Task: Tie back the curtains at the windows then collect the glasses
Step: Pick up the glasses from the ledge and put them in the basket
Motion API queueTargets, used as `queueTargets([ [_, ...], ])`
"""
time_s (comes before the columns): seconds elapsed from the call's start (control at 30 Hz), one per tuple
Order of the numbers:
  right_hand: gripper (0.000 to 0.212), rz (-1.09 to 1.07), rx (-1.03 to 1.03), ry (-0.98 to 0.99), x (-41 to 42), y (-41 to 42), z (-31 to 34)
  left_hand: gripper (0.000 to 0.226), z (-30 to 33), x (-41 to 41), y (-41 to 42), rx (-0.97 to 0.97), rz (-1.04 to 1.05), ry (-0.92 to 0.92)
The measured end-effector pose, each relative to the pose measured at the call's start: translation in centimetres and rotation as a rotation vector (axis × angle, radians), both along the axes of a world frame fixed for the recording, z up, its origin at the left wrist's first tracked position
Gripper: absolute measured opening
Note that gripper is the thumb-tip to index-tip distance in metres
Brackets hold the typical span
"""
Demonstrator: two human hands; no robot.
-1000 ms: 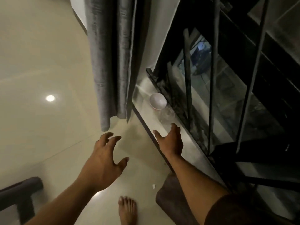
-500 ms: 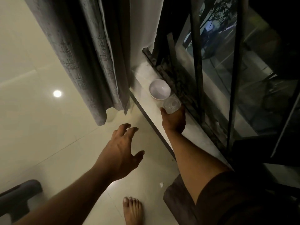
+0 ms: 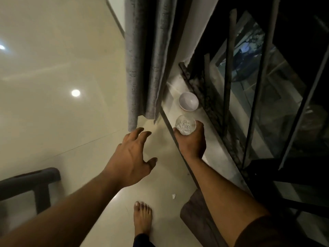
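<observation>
Cut glass [image 3: 185,125] is now gripped by the right hand [image 3: 191,141], fingers curled round it, just above the sill [image 3: 170,97]; half a second ago it was only being reached. Collection is judged begun. The left hand [image 3: 132,157] is held spread, empty. A white bowl [image 3: 188,101] sits just beyond; curtain [image 3: 142,59] and window bars [image 3: 227,86] flank it.

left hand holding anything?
No. The left hand hovers over the floor with fingers spread and nothing in it; only the right hand grips the glass.
</observation>
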State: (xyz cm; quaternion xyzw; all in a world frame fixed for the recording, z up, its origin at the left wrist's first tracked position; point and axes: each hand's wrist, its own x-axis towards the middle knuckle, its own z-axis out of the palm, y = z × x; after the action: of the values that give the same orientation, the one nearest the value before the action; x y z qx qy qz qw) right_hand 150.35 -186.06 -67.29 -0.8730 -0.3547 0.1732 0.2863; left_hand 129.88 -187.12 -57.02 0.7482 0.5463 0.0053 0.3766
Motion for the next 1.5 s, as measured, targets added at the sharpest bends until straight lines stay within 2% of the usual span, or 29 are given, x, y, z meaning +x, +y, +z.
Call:
queueTargets([
  [0.2, 0.075, 0.331, 0.021, -0.03, -10.2, -3.1, 6.8, 0.081, 4.9, -9.3, -4.9, 0.045, 0.193, 0.013],
  [0.43, 0.079, 0.709, 0.061, 0.033, -29.1, -8.0, 12.8, 0.084, 9.8, -25.7, -14.0, 0.083, 0.503, 0.119],
  [0.63, 0.078, 0.995, 0.113, 0.175, -45.9, -14.6, 14.6, 0.081, 11.1, -39.0, -24.1, 0.041, 0.768, 0.188],
  [0.9, 0.083, 1.263, 0.116, 0.112, -60.6, -17.0, 14.0, 0.084, 9.4, -49.0, -31.3, 0.024, 0.96, 0.204],
  [1.03, 0.081, 1.253, 0.163, -0.113, -64.9, -15.3, 12.3, 0.085, 8.0, -51.7, -31.7, 0.015, 1.003, 0.178],
  [1.17, 0.079, 1.292, 0.08, -0.274, -66.1, -13.6, 9.6, 0.09, 6.5, -53.2, -31.0, 0.011, 0.993, 0.189],
  [1.33, 0.082, 1.342, 0.021, -0.35, -65.6, -13.5, 7.3, 0.097, 5.4, -53.9, -29.7, 0.009, 0.965, 0.211],
  [1.5, 0.083, 1.354, 0.004, -0.327, -65.6, -13.5, 7.0, 0.098, 5.2, -53.2, -28.9, 0.009, 0.96, 0.224],
])
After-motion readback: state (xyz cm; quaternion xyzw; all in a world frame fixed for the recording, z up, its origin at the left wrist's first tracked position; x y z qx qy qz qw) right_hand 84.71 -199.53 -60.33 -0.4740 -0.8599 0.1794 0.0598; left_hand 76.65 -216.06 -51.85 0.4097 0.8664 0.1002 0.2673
